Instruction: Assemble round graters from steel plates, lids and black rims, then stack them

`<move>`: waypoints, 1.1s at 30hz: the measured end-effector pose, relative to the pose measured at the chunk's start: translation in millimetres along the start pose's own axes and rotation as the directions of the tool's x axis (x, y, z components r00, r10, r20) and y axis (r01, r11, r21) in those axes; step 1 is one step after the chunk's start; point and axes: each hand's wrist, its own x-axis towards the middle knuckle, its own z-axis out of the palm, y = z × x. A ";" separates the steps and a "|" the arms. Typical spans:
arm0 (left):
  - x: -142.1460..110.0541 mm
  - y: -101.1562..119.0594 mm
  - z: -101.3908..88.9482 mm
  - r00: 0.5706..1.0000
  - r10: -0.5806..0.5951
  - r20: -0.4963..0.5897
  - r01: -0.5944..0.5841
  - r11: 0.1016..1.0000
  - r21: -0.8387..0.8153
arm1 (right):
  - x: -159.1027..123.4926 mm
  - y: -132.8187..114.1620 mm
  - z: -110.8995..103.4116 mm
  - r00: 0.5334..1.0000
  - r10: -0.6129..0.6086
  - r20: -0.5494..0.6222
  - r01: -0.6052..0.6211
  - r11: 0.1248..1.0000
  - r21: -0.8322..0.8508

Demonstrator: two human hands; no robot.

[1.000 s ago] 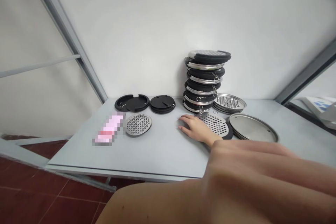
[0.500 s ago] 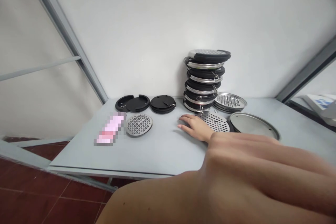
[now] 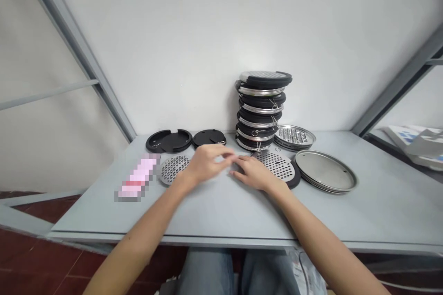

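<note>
My left hand [image 3: 208, 163] is above the table, its fingers stretched to the right with a gap between them and the thumb; I see nothing in it. Its fingertips come close to my right hand [image 3: 252, 173], and I cannot tell if they touch. My right hand lies low with thumb and fingers apart, beside a round metal grater plate with holes [image 3: 278, 166] in a black rim. Behind my left wrist, partly covered, lies another round grater plate [image 3: 173, 167]. Past the left hand lies a black round holder [image 3: 209, 137] with a metal clip.
A tall stack of black-rimmed graters [image 3: 261, 110] with clips stands by the wall. Right of it are stacked grater plates [image 3: 294, 136] and plain metal discs [image 3: 325, 170]. A black round base [image 3: 169, 140] and a pixelated pink item [image 3: 138, 177] lie left on the grey table [image 3: 221, 212].
My left hand has come down from close before the camera to the table, beside the right hand. The right hand stays near the grater plate. The view has shifted slightly.
</note>
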 end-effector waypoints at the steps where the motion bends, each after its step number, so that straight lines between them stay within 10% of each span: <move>1: -6.3 -20.5 -3.7 0.996 -0.091 0.018 0.091 0.995 0.043 | 1.0 -0.5 -0.5 1.000 -0.003 0.017 0.003 1.000 -0.003; 6: -40.1 -74.3 -23.1 0.969 -0.242 -0.054 0.248 0.952 0.179 | 4.4 1.4 -14.7 0.999 -0.021 -0.040 0.026 0.989 0.147; 9: -47.2 -75.9 -23.9 0.958 -0.214 -0.192 0.249 0.952 0.181 | -4.1 11.4 -32.1 0.962 0.026 -0.273 0.053 0.960 0.276; 14: -48.2 -74.0 -11.9 0.965 -0.194 -0.175 0.227 0.954 0.194 | -49.6 58.0 -58.8 0.585 0.429 -0.688 -0.309 0.903 0.299; 16: -49.1 -74.9 -9.1 0.969 -0.195 -0.151 0.223 0.954 0.202 | -73.6 83.4 -65.7 0.633 0.535 -0.559 -0.530 0.826 0.191; 18: -50.3 -76.2 -8.6 0.967 -0.198 -0.158 0.228 0.953 0.201 | -96.2 104.1 -70.5 0.814 0.495 -0.306 -0.523 0.852 -0.011; 20: -51.7 -77.1 -9.0 0.962 -0.211 -0.175 0.244 0.950 0.194 | -114.8 114.6 -73.5 0.877 0.451 -0.165 -0.471 0.875 -0.112; 33: -53.3 -76.9 -10.6 0.946 -0.312 -0.091 0.324 0.929 0.181 | -131.8 93.4 -74.5 0.782 0.560 -0.274 -0.616 0.761 -0.201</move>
